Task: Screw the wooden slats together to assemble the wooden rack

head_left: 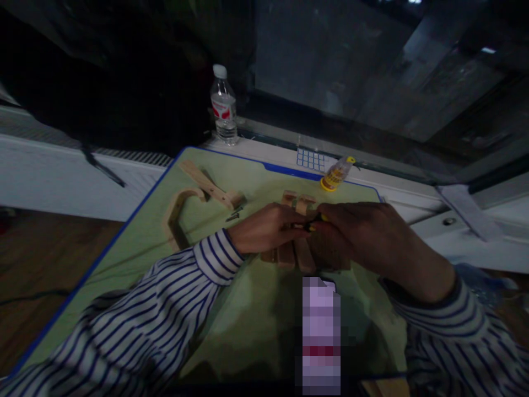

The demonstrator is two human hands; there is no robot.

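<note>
Hold: right hand (367,234) clasping dark item (316,221) | left hand (264,229) unclear | wooden pieces (303,255) beneath

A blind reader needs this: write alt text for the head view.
Left hand and right hand meet at a small dark-and-yellow item above wooden blocks on a green table. Screws and a curved wooden piece lie to the left; a clear bottle stands beyond.

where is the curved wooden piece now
In the head view, the curved wooden piece lies on the left of the tabletop, beside the straighter wooden piece and left of the screws.
</note>
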